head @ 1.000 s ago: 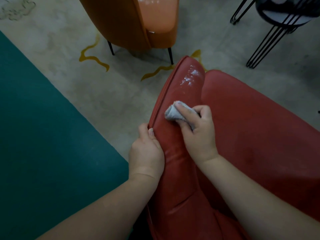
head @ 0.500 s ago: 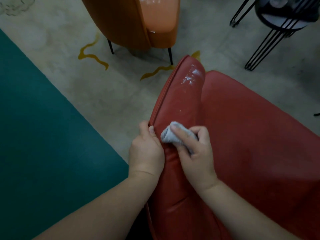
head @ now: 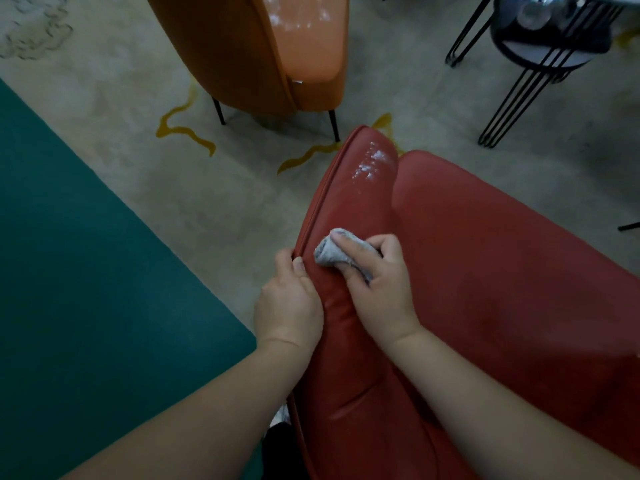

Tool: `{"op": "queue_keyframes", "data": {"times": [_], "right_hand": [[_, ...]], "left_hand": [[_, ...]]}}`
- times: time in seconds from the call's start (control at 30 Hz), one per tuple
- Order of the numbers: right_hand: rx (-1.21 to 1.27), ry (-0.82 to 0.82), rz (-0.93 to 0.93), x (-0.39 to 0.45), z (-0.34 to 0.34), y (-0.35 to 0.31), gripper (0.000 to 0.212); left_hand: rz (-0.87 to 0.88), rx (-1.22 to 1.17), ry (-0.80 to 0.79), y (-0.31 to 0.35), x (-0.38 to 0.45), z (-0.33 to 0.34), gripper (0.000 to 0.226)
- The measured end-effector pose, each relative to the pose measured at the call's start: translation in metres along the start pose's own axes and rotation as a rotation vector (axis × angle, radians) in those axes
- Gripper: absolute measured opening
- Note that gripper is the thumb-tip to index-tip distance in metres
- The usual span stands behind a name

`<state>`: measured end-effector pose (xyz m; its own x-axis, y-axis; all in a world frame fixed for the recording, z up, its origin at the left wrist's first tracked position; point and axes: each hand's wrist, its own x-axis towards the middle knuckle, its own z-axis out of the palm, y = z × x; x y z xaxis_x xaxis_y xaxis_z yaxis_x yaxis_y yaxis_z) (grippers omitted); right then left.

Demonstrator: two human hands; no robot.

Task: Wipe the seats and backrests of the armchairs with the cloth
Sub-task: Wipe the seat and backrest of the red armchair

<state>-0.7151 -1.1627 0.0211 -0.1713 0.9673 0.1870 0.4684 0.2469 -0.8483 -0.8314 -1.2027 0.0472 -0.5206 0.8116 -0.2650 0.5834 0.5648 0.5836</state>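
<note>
Cloth (head: 337, 250), grey and bunched, lies pressed against the padded arm of the red armchair (head: 485, 271), just inside the piped outer edge. The right hand (head: 377, 289) holds it, forefinger stretched over the top, the other fingers curled round the wad. The left hand (head: 289, 306) grips the arm's outer edge beside it, thumb on the leather, fingers hidden over the side. Pale glossy patches mark the arm's far end. Beyond stands an orange armchair (head: 249, 53) on dark legs. A round black wire-legged side table (head: 540, 39) at top right carries some blurred objects that cannot be identified. Beige patterned carpet (head: 138, 140) meets a teal section (head: 69, 271).
</note>
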Motion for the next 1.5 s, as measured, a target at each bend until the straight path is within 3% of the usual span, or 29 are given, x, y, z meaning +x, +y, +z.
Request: {"op": "queue_keyframes", "data": {"times": [0.3, 0.57, 0.83, 1.0, 1.13, 1.3, 1.37, 1.5], "right_hand": [[0.237, 0.150, 0.257, 0.071, -0.019, 0.001, 0.040], [0.510, 0.408, 0.593, 0.128, -0.025, 0.056, 0.034], [0.520, 0.373, 0.724, 0.185, 0.002, 0.098, 0.037], [0.413, 0.313, 0.669, 0.183, 0.008, 0.094, 0.037], [0.235, 0.203, 0.440, 0.171, 0.001, 0.072, 0.038], [0.213, 0.027, 0.155, 0.135, -0.003, 0.044, 0.041], [0.235, -0.028, 0.125, 0.124, -0.006, 0.042, 0.043], [0.201, 0.113, 0.200, 0.154, -0.017, 0.048, 0.040]], "left_hand": [[0.078, 0.098, -0.068, 0.039, 0.047, 0.001, 0.040], [0.102, 0.226, 0.042, 0.043, 0.059, 0.016, 0.038], [0.079, 0.201, 0.017, 0.042, 0.064, 0.017, 0.044], [0.086, 0.206, 0.010, 0.042, 0.065, 0.016, 0.050], [0.086, 0.208, 0.016, 0.044, 0.064, 0.015, 0.049], [0.110, 0.225, 0.025, 0.044, 0.063, 0.016, 0.045], [0.111, 0.217, 0.024, 0.044, 0.063, 0.016, 0.046], [0.115, 0.215, 0.019, 0.043, 0.063, 0.017, 0.045]]}}
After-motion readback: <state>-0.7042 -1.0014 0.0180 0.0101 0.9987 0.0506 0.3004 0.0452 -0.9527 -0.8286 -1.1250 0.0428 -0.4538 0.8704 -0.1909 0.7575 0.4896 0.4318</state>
